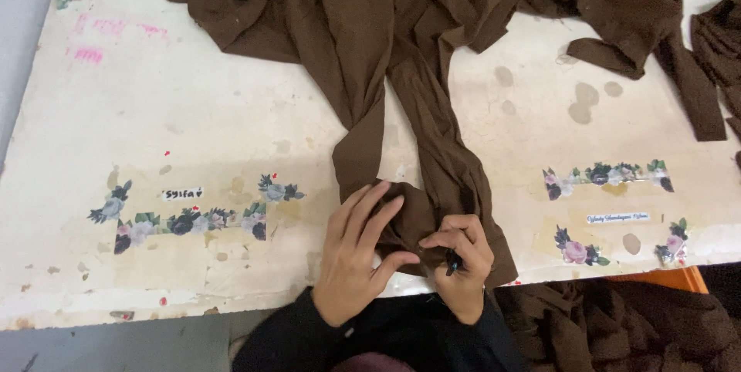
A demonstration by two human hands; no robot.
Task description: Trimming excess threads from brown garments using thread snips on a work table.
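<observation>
White table [193,125]: brown cloth [409,109] runs lengthwise from far edge to both hands.

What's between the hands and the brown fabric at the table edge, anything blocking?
Nothing visible. The left hand lies flat on the brown fabric; the right hand pinches its folded edge, gripping a small dark tool. The table around them shows only flower stickers.

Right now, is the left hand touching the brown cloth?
Touching. The head view shows the left hand lying flat on the brown cloth, fingers spread over its bunched end at the table edge.
</observation>
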